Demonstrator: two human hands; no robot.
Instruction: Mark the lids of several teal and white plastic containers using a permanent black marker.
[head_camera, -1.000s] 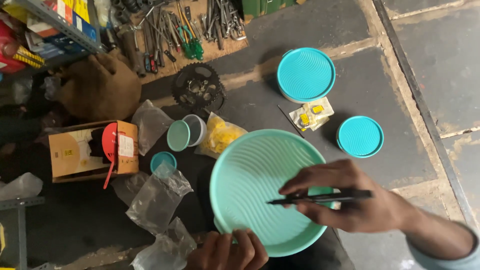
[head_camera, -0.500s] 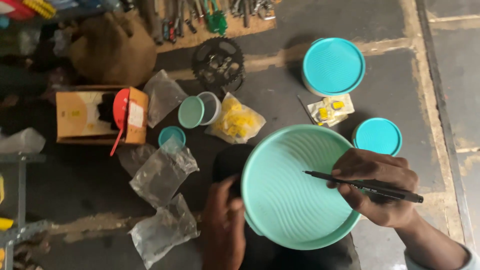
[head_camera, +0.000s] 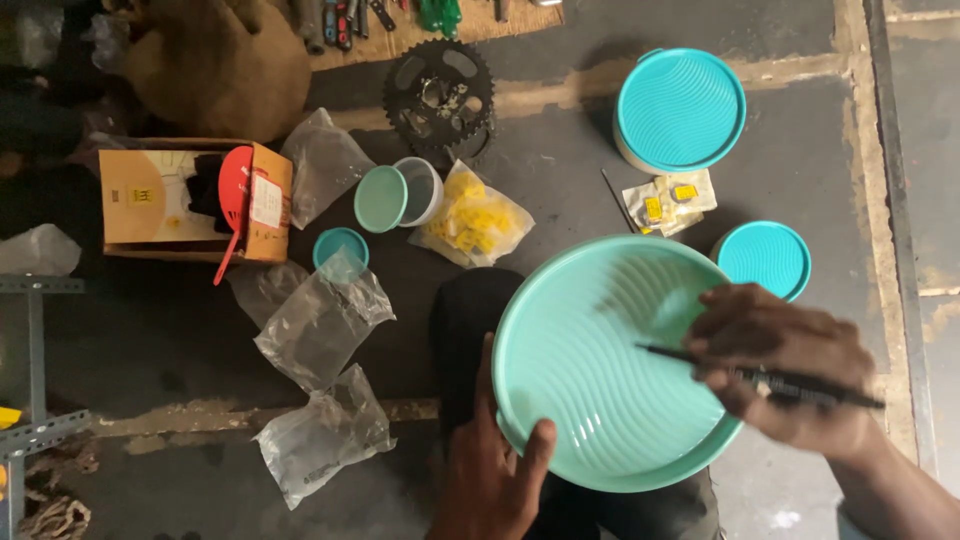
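Observation:
A large mint-green ribbed lid (head_camera: 590, 370) rests over my dark-clothed knee. My left hand (head_camera: 495, 475) grips its near left rim, thumb on the top surface. My right hand (head_camera: 785, 365) hovers over the lid's right side and holds a thin black pen (head_camera: 740, 372) whose tip points left onto the ridged surface.
On the grey floor lie a round turquoise-lidded tub (head_camera: 680, 110), a smaller turquoise lid (head_camera: 765, 260), a small open cup with its lid (head_camera: 400, 195), a bag of yellow parts (head_camera: 472, 218), several clear bags (head_camera: 320, 320), a toothed chainring (head_camera: 440, 98), and a cardboard box (head_camera: 185, 200).
My left hand shifted along the rim to the lid's near left edge. My right hand and pen slid slightly toward the right side; the view moved closer over the lid.

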